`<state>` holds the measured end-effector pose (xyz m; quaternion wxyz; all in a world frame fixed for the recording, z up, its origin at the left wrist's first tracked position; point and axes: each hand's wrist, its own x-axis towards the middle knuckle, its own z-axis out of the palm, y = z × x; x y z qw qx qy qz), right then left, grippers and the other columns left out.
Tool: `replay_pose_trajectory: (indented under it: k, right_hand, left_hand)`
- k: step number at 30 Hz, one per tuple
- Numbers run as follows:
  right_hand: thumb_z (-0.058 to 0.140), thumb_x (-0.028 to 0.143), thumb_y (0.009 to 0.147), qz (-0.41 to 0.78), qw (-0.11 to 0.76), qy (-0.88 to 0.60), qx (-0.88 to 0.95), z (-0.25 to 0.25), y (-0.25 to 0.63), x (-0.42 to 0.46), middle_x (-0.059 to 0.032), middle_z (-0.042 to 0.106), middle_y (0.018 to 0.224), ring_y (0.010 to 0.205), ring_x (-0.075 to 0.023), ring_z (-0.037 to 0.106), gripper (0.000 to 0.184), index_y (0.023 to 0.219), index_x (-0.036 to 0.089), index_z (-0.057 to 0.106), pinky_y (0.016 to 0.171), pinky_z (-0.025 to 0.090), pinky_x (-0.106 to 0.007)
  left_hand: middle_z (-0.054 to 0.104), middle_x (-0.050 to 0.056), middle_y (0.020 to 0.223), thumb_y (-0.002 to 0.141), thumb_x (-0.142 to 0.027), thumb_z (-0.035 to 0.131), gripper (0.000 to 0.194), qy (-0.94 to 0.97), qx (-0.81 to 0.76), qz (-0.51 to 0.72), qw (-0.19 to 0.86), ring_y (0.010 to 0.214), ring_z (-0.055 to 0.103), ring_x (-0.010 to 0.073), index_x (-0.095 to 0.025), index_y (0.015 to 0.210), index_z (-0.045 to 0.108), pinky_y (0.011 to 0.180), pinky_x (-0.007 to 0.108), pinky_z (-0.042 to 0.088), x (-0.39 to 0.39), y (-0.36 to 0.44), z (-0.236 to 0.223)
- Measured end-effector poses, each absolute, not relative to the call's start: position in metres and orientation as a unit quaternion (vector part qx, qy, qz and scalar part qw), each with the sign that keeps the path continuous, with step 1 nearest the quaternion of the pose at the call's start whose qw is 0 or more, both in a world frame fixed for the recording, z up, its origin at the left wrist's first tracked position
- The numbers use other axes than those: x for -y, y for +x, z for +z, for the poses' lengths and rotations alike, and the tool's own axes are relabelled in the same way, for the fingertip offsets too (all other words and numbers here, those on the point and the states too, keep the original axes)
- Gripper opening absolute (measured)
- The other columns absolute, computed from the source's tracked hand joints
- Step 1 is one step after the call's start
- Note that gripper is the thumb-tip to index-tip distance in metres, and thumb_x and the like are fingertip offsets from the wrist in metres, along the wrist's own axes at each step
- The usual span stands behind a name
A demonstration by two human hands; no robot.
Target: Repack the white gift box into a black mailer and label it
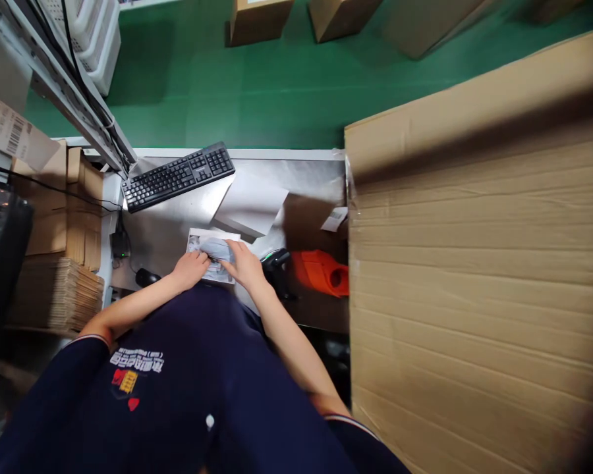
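Note:
A small, shallow white box [194, 235] stands open on the metal table close to my body. Clear, crinkled plastic packets fill it, and what they contain is too small to make out. My left hand [192, 268] has its fingers curled at the near left side of the top plastic packet [216, 248]. From the right, my right hand [244, 264] pinches the same packet between thumb and fingers. Just right of that hand is a black scanner [275, 258] with a green light.
A black keyboard [180, 176] lies at the table's back left, a mouse [147, 277] nearer me. White paper [250, 205] lies behind the box. An orange tape dispenser [321, 272] sits right, beside a big cardboard sheet [474, 263]. Stacked flat cartons [59, 293] stand left.

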<state>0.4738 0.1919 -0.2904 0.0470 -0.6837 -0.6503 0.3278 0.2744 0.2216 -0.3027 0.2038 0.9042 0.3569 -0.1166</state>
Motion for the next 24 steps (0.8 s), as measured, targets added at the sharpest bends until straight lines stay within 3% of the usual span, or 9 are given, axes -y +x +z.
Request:
replay_pose_trajectory:
  k: [5,10,12,15,19,21,24]
  right_hand:
    - [0.060,0.034,0.099,0.285,0.017,-0.687,0.669,-0.292,0.470,-0.192,-0.0202,0.060,0.143,0.112,-0.0366,0.068,0.062,0.156,0.015,0.043,0.091,0.055,-0.042]
    - [0.066,0.026,0.096,0.272,0.016,-0.672,0.688,-0.287,0.460,-0.199,-0.0237,0.061,0.137,0.111,-0.0359,0.068,0.061,0.152,0.011,0.047,0.097,0.052,-0.042]
    - [0.067,0.023,0.095,0.297,0.053,-0.679,0.669,-0.290,0.460,-0.199,-0.0238,0.060,0.141,0.113,-0.0355,0.067,0.059,0.150,0.012,0.049,0.099,0.051,-0.043]
    - [0.069,0.026,0.093,0.337,0.119,-0.696,0.623,-0.299,0.466,-0.198,-0.0225,0.058,0.145,0.118,-0.0355,0.065,0.059,0.147,0.013,0.051,0.100,0.053,-0.045]
    - [0.077,0.036,0.085,0.380,0.224,-0.711,0.548,-0.308,0.472,-0.191,-0.0143,0.069,0.129,0.117,-0.0305,0.065,0.054,0.131,0.016,0.058,0.102,0.053,-0.044]
    - [0.081,0.045,0.077,0.418,0.314,-0.727,0.445,-0.311,0.468,-0.183,-0.0120,0.072,0.117,0.110,-0.0303,0.067,0.055,0.118,0.017,0.060,0.100,0.054,-0.048]
    - [0.079,0.063,0.072,0.505,0.433,-0.695,0.274,-0.316,0.449,-0.169,-0.0113,0.072,0.111,0.101,-0.0294,0.068,0.060,0.109,0.020,0.058,0.091,0.057,-0.048]
  left_hand:
    - [0.068,0.024,0.117,0.100,-0.007,0.038,0.038,0.912,-0.333,-0.136,0.196,0.110,0.067,0.0351,-0.008,0.119,0.071,0.090,0.048,0.055,-0.225,0.285,-0.304]
    - [0.070,0.022,0.116,0.099,-0.010,0.049,0.028,0.916,-0.313,-0.129,0.216,0.114,0.067,0.0339,-0.011,0.112,0.073,0.087,0.042,0.059,-0.233,0.279,-0.304]
    - [0.069,0.021,0.122,0.098,-0.016,0.059,0.025,0.913,-0.319,-0.114,0.227,0.120,0.065,0.0342,-0.013,0.118,0.072,0.090,0.041,0.060,-0.235,0.272,-0.305]
    - [0.067,0.019,0.133,0.093,-0.023,0.070,0.036,0.905,-0.333,-0.072,0.256,0.125,0.064,0.0334,-0.018,0.129,0.070,0.098,0.043,0.059,-0.233,0.259,-0.305]
    - [0.067,0.016,0.138,0.095,-0.034,0.069,0.027,0.869,-0.400,0.047,0.287,0.133,0.061,0.0323,-0.021,0.119,0.074,0.117,0.049,0.049,-0.220,0.243,-0.297]
    - [0.067,0.017,0.137,0.101,-0.040,0.059,0.032,0.821,-0.470,0.118,0.302,0.130,0.062,0.0318,-0.020,0.122,0.072,0.115,0.051,0.049,-0.212,0.241,-0.292]
    - [0.066,0.016,0.141,0.099,-0.048,0.062,0.053,0.685,-0.515,0.207,0.471,0.120,0.069,0.0288,-0.023,0.145,0.056,0.102,0.045,0.059,-0.205,0.254,-0.291]
